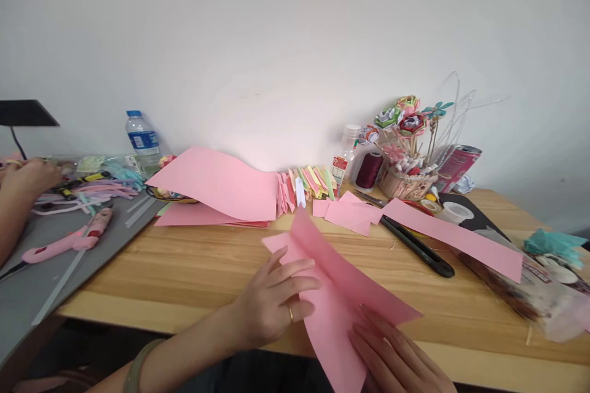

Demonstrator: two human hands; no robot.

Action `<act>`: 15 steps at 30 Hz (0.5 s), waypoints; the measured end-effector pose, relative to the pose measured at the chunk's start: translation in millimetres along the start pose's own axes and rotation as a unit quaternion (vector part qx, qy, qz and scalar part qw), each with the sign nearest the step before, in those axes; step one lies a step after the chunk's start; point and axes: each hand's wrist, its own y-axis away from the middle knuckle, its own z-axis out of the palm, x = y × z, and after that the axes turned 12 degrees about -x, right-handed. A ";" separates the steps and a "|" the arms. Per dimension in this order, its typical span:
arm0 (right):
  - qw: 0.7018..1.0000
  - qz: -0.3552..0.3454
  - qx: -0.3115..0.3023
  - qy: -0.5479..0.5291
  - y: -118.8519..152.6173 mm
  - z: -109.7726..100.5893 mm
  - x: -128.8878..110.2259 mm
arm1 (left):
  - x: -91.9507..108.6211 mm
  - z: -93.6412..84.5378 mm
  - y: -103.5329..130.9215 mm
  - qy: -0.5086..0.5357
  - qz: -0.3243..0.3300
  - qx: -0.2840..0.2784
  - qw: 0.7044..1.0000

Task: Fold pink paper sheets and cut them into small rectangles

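A creased sheet of pink paper is in front of me, its right part folded up along a crease and its lower end past the table's front edge. My left hand, with a ring on one finger, has its fingers spread over the left part of the sheet. My right hand has its fingers close together against the lower right part, holding it; its thumb is hidden. Behind the sheet lie small pink paper pieces. A black paper cutter and a long pink strip lie to the right.
Large pink sheets and a row of folded paper pieces are at the back. A thread spool stands near a basket of paper flowers. On the left, another person's hand is beyond a pink glue gun.
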 end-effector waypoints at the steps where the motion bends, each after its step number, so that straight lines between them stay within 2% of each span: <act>1: 1.000 -0.001 -0.011 0.017 -3.1 -0.5 1.7 | 0.3 1.6 1.8 0.016 -0.006 0.005 1.000; 4: 0.995 0.046 -0.058 0.062 -9.7 -3.1 4.6 | -2.9 3.6 8.2 0.066 -0.042 -0.017 0.997; 6: 0.993 0.064 -0.068 0.075 -10.5 -4.1 5.8 | -7.0 2.2 12.7 0.105 -0.079 -0.045 0.990; 11: 0.996 0.030 -0.050 0.060 -7.2 -4.5 10.0 | -16.7 -5.0 21.2 0.205 -0.174 -0.137 0.953; 15: 0.997 0.036 -0.055 0.050 -6.1 -7.4 14.6 | -22.5 -8.9 26.2 0.271 -0.212 -0.191 0.919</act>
